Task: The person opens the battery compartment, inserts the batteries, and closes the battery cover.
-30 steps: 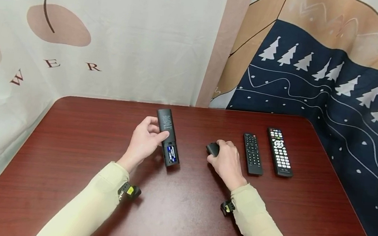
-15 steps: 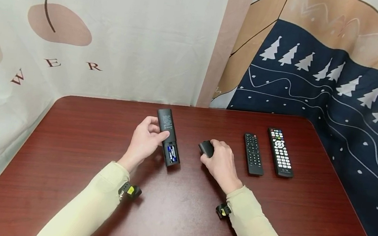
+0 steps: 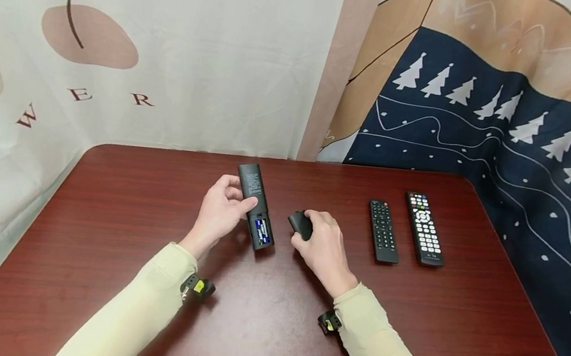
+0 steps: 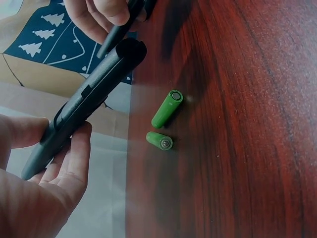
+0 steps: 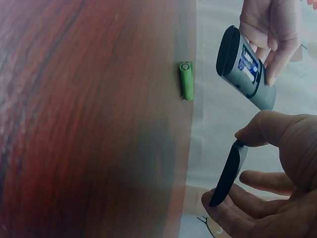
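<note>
My left hand [image 3: 218,211] grips a black remote control [image 3: 251,184] with its back up, thumb across it. The battery compartment at the near end lies uncovered, with blue batteries [image 3: 261,231] inside. To its right, my right hand [image 3: 325,246] pinches a small black battery cover [image 3: 300,224] between thumb and fingers. A gap separates cover and remote in the head view. In the left wrist view, two green batteries [image 4: 167,109] lie on the table below the remote. The right wrist view has one green battery [image 5: 186,82]; they are hidden in the head view.
Two more black remotes lie face up to the right: a smaller one [image 3: 383,232] and a larger one with white buttons [image 3: 424,229]. The dark red wooden table [image 3: 265,332] has printed curtains [image 3: 213,72] behind its far edge.
My right hand has moved left with the battery cover, away from the two remotes and closer to the held remote. The left hand and its remote have stayed almost still.
</note>
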A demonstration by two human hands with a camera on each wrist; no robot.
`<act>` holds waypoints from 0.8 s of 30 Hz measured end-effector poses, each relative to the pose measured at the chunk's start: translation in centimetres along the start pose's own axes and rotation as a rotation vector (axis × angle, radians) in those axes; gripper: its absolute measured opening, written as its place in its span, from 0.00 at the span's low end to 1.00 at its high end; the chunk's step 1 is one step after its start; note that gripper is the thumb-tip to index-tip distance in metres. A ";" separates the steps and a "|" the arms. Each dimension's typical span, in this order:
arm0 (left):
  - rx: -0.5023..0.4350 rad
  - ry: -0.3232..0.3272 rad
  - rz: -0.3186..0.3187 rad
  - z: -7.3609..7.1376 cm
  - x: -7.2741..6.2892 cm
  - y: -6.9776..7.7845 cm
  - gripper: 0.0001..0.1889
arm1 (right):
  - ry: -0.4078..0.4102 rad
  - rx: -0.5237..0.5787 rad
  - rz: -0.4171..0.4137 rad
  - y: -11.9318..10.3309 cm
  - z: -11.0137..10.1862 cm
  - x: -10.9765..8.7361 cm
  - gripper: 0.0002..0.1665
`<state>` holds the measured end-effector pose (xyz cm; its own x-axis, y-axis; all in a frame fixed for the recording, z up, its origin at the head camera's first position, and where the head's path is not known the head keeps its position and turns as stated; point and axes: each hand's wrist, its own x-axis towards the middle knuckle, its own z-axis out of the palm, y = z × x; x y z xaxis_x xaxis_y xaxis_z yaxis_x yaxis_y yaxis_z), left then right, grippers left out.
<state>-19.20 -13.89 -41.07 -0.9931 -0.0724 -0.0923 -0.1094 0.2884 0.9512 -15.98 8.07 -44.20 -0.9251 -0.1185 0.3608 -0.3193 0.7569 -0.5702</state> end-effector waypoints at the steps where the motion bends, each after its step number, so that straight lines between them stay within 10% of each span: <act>1: 0.000 -0.001 -0.001 0.0 0.0 0.0 0.22 | 0.000 0.004 -0.001 -0.1 0.0 0.0 0.24; 24: 0.009 0.011 0.010 0.2 0.0 0.1 0.22 | 0.025 0.078 -0.125 -1.9 1.1 -0.8 0.23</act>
<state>-19.20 -13.63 -41.00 -0.9936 -0.0798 -0.0796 -0.1000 0.2979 0.9494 -14.80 6.01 -44.19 -0.8721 -0.1920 0.4501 -0.4476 0.6849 -0.5750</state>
